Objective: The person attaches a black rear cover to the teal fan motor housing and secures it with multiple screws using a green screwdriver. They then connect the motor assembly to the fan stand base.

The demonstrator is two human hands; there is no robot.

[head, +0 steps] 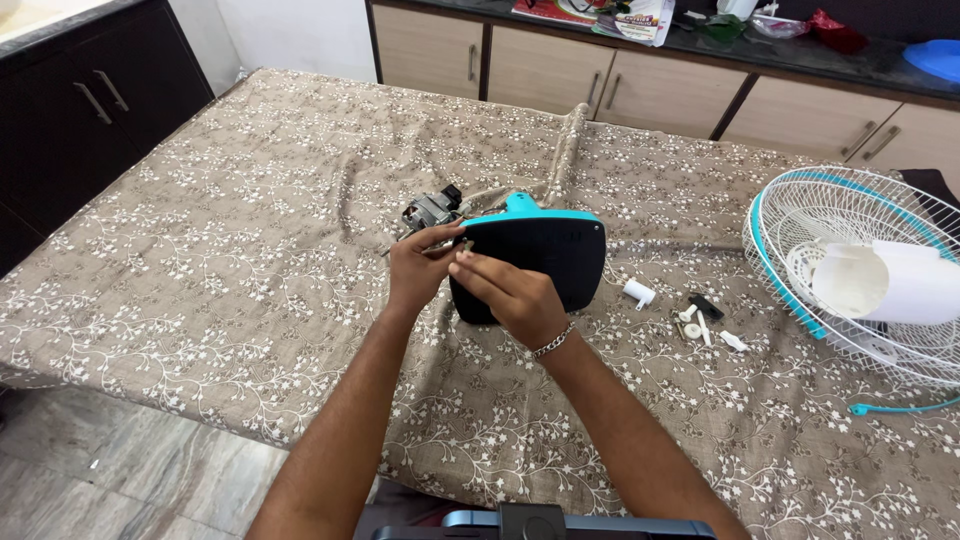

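Hands meet at the near-left corner of a fan housing on the desk.
Left hand (415, 268) pinches a small part, too small to tell, against the black, teal-edged housing (540, 262); right hand (510, 296) rests fingers curled on its face. A motor (430, 210) lies just behind; white grille (860, 270) well right.

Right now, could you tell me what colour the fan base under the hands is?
The fan base is black with a teal edge, seen in the head view.

bright even daylight, soft faint shadows, sharp focus throughout, slight wide-angle bending at edges, no glare
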